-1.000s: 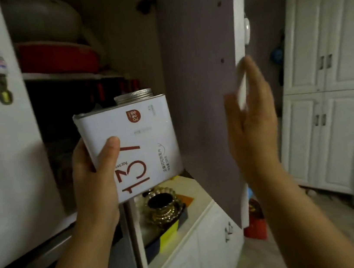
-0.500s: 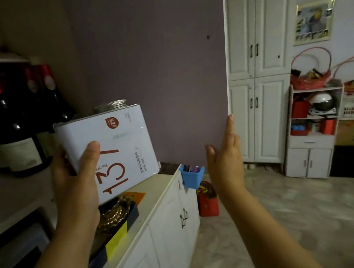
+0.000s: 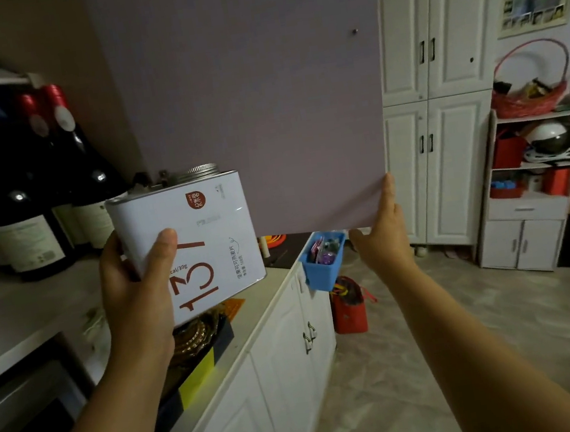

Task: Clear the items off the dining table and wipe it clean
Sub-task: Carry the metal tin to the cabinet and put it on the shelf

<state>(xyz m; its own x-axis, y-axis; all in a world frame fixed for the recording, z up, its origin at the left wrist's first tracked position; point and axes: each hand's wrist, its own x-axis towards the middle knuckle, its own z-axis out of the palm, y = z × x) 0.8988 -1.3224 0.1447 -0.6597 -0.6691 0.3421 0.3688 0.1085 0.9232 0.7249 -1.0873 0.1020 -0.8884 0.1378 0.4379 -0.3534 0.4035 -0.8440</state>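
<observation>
While our left hand point(image 3: 138, 302) holds the white tin point(image 3: 188, 244) upright in front of the shelf, its fingers point(image 3: 160, 251) are clasped around the tin's left edge. Our right hand point(image 3: 383, 235) has its fingers released and flat against the open cupboard door's point(image 3: 258, 91) lower corner. Wine bottles point(image 3: 28, 200) stand on the shelf point(image 3: 25, 307) left of the tin, with the white surface point(image 3: 253, 315) below.

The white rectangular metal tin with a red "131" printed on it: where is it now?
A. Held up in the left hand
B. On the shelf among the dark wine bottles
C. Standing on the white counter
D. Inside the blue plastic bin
A: the left hand grips the white rectangular metal tin in the air, thumb across its front, above the white counter.
</observation>
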